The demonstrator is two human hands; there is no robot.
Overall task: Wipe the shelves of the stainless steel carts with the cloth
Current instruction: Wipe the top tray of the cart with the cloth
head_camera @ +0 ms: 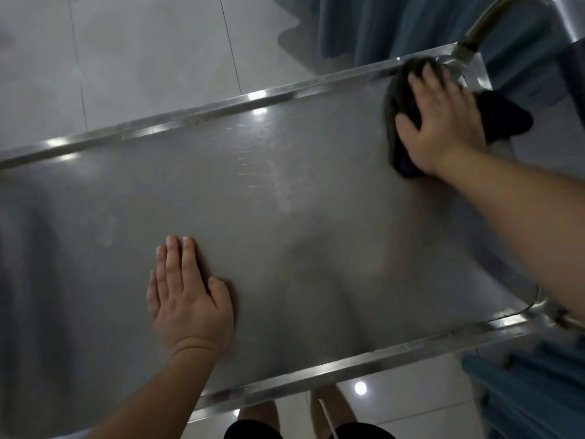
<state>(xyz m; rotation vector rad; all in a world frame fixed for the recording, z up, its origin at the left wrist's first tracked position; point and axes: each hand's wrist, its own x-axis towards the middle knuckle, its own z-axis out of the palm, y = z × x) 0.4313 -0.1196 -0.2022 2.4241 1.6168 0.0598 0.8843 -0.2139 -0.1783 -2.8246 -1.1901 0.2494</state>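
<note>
The top shelf of a stainless steel cart (269, 191) fills most of the view, with a raised shiny rim along its far and near sides. My right hand (443, 122) presses flat on a dark cloth (399, 99) at the shelf's far right corner, fingers spread over it; part of the cloth hangs past the right edge. My left hand (186, 289) rests flat on the bare shelf near the front, fingers straight and together, holding nothing.
A curved steel handle tube (487, 23) rises from the far right corner. Blue curtains (380, 30) hang behind the cart and at the lower right. Pale floor tiles (126, 58) lie beyond the far rim. My legs stand below the near rim.
</note>
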